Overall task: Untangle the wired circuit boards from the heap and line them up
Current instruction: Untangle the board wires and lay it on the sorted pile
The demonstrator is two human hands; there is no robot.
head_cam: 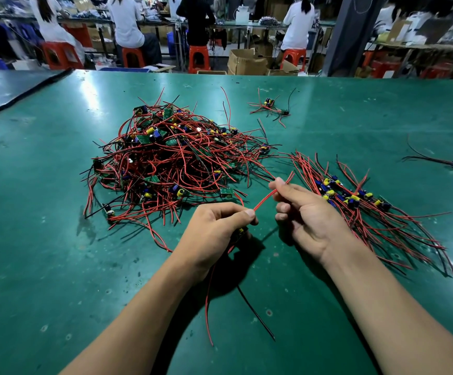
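Note:
A tangled heap [171, 161] of small green circuit boards with red and black wires lies on the green table [44, 239], left of centre. To the right, a row of boards [355, 198] lies lined up, wires fanned out. My left hand [217, 231] grips one board, mostly hidden in the fist, and pinches its red wire [263, 200]. That wire runs up to my right hand [303, 212], which pinches it near the far end. A red and a black lead [255, 312] hang from the held board toward me.
A small cluster of boards [270, 106] lies at the back of the table. Stray wired boards [441, 161] lie at the far right. A darker mat [11, 87] covers the far left corner. Behind the table, several people sit on red stools [198, 58] at benches.

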